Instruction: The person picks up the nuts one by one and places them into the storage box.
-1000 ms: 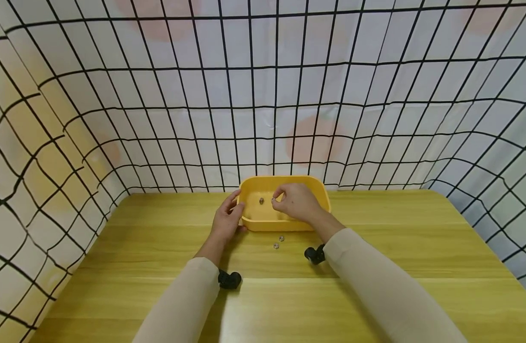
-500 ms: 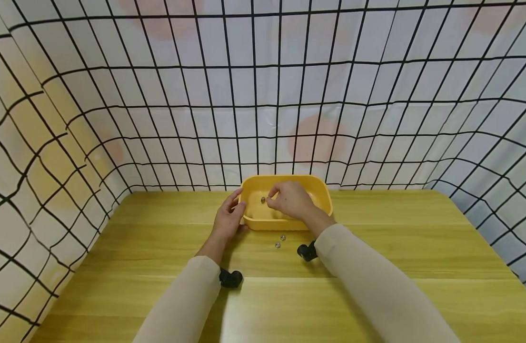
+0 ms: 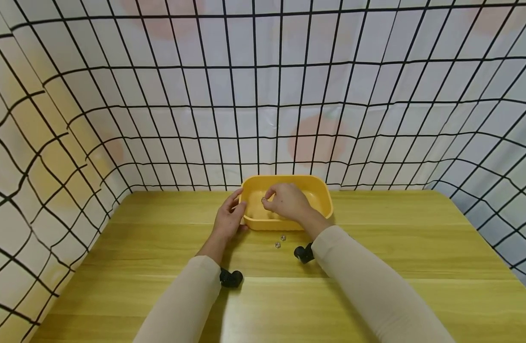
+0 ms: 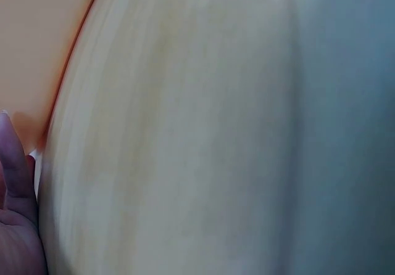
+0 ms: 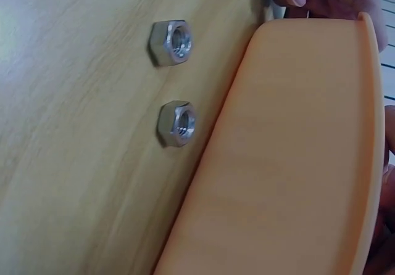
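Observation:
A yellow plastic tray [image 3: 288, 225] stands on the wooden table against the back netting. My left hand [image 3: 228, 220] grips its left end, thumb by the rim and fingers along the outside. Over the inside of the tray, my right hand [image 3: 287, 202] pinches a small metal nut [image 3: 263, 200] between thumb and index finger. The fingertips are at the spot of another nut in the tray, so the two cannot be told apart. Two hex nuts lie on the table in front of the tray, one nearer nut [image 5: 171, 42] and one closer nut [image 5: 177, 124] to the wall.
Black netting [image 3: 280, 138] over a pale printed sheet encloses the back and both sides of the wooden table [image 3: 160, 228]. A black wrist camera [image 3: 231, 279] sits on the left wrist, and another black camera [image 3: 304, 253] on the right.
My right hand has moved left inside the tray, bringing its pinched nut to the one in there. The left hand stays on the tray's end, and the two table nuts lie as before.

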Demonstrator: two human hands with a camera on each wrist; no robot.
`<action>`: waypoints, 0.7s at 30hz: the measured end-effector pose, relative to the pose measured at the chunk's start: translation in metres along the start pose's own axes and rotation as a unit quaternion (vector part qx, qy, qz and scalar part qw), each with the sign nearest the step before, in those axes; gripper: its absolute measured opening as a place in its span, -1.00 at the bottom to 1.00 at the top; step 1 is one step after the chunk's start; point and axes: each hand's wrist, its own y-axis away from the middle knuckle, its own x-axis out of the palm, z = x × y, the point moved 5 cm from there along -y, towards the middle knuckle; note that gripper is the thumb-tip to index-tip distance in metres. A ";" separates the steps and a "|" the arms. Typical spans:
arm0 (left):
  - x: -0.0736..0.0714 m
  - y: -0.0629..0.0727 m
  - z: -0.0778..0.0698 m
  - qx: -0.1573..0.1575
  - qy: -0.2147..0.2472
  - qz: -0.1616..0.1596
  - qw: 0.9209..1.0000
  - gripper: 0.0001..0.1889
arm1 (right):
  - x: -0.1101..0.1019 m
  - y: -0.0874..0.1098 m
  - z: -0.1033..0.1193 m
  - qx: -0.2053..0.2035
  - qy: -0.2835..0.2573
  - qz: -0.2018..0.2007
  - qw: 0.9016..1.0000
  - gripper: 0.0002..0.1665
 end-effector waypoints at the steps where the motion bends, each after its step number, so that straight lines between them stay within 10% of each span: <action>1: 0.000 0.000 0.000 0.001 0.000 0.000 1.000 -0.50 | 0.000 0.000 0.000 0.001 0.001 0.000 1.000 -0.74; 21: 0.001 0.000 -0.001 -0.003 0.001 -0.008 1.000 -0.51 | -0.007 0.000 0.005 0.019 -0.039 0.015 0.999 -0.63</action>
